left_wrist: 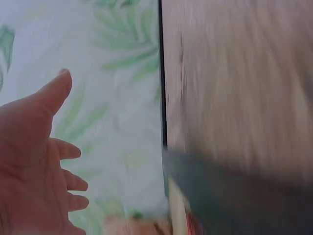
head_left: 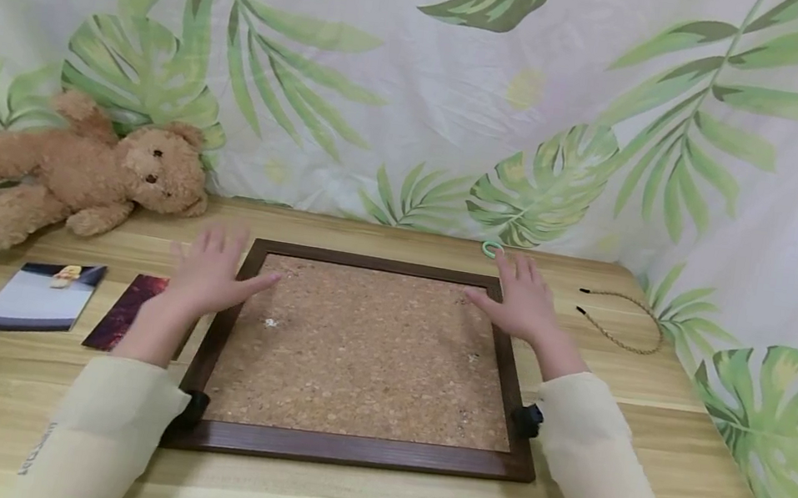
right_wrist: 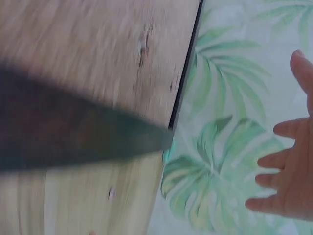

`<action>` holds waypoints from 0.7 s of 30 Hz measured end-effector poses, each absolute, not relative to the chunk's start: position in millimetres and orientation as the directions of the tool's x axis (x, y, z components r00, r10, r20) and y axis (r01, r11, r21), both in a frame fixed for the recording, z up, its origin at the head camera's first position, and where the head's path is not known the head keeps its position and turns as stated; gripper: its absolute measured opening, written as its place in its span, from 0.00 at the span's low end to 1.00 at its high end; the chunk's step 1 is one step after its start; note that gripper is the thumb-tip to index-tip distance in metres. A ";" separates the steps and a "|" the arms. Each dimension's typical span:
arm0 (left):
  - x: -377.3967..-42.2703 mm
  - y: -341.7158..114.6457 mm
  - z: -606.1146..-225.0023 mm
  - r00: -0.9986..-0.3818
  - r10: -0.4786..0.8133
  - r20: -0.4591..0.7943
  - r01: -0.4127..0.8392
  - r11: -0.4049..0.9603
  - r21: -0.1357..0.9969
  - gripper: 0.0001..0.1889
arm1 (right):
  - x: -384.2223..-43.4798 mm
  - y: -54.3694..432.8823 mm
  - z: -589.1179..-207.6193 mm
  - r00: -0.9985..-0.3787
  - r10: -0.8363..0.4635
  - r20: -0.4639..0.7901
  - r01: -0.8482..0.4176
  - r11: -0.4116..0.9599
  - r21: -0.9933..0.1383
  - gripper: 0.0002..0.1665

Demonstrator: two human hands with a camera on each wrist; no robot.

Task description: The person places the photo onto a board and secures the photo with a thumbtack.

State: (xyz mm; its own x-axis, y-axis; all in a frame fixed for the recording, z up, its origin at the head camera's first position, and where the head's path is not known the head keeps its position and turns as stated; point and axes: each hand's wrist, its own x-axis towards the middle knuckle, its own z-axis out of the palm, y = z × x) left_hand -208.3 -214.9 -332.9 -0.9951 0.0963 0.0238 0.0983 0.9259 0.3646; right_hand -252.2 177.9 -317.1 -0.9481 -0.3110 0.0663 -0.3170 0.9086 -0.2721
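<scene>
A corkboard (head_left: 370, 355) in a dark brown wooden frame lies flat on the table, its cork face up. Small whitish worn spots mark the cork near both sides. Over the board's left edge my left hand (head_left: 215, 267) spreads its fingers, thumb pointing inward, holding nothing. My right hand (head_left: 522, 303) mirrors it at the far right corner, fingers apart and nothing in the grasp. Each wrist view shows the same: the left hand (left_wrist: 29, 156) and the right hand (right_wrist: 293, 166) have straight, separated fingers. The cork looks blurred in both wrist views.
A brown teddy bear (head_left: 88, 166) lies at the back left. In front of it are a white-and-blue card (head_left: 40, 301) and a dark red card (head_left: 120, 315). A green ring (head_left: 492, 249) sits behind the board; a braided cord (head_left: 630, 345) curves at right. Leaf-print cloth (head_left: 433, 102) hangs behind.
</scene>
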 end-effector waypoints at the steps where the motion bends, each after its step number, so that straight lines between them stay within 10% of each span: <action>1: -205.6 -223.4 -333.5 -0.996 0.083 0.034 0.090 0.922 0.377 0.50 | -251.2 183.6 -316.9 -0.943 -0.324 0.077 -0.332 0.897 -0.290 0.47; 21: -171.4 -319.8 -371.1 -0.997 -0.075 -0.030 -0.079 0.825 0.560 0.50 | -231.3 269.7 -361.3 -0.984 -0.171 0.051 -0.155 0.677 -0.719 0.43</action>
